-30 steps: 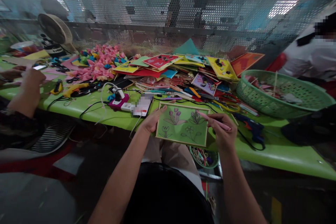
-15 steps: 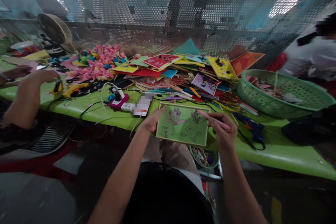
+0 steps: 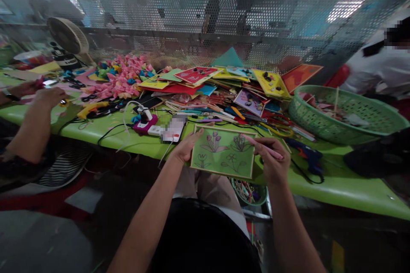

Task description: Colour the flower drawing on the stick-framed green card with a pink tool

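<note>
A green framed card (image 3: 221,166) with several line-drawn flowers is tilted up toward me at the table's front edge. My left hand (image 3: 188,147) is closed on the card's left side, thumb on the front. In my right hand (image 3: 273,155) is a pink marker pen (image 3: 267,149), its tip at the flower drawn in the upper right. The two upper flowers have purple-pink colour on their petals. The two lower ones are plain outlines. My right fingers are wrapped round the pen beside the card's right edge.
Behind the card lie pens, scissors and a pile of coloured cards (image 3: 198,76). A green plastic basket (image 3: 346,130) and a blue glue gun (image 3: 309,155) are on the right. A power strip (image 3: 145,126), phone (image 3: 174,128) and cords lie left. A co-worker's hands (image 3: 48,96) are at far left.
The co-worker's hands at the far left have shifted, with the near hand lower. My right hand and the pen have barely moved; the card stays in place.
</note>
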`<action>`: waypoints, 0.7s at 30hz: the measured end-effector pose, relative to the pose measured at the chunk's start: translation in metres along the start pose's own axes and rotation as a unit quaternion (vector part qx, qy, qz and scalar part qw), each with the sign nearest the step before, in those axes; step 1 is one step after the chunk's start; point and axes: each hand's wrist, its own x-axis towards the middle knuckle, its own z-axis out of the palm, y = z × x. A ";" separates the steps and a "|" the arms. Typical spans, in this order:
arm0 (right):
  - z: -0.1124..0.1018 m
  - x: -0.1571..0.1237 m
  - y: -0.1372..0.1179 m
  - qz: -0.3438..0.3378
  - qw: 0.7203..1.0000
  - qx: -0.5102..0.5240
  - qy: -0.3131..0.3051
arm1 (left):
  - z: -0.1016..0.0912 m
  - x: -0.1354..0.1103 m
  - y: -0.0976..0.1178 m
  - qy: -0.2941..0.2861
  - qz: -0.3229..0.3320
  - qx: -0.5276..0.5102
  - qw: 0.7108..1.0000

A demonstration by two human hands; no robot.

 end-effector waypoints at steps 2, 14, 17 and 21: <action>0.000 0.000 -0.001 0.002 1.000 0.000 -0.003 | 0.000 0.000 0.000 0.002 -0.001 0.001 1.000; 0.003 0.001 0.000 -0.003 0.999 -0.033 -0.015 | 0.005 -0.002 0.002 -0.003 -0.005 0.010 1.000; 0.003 0.001 -0.001 -0.001 0.999 -0.037 -0.009 | 0.005 -0.002 0.001 -0.010 -0.004 0.009 1.000; 0.004 0.001 -0.007 0.000 0.999 -0.044 -0.013 | 0.005 -0.002 0.002 -0.003 -0.007 0.007 1.000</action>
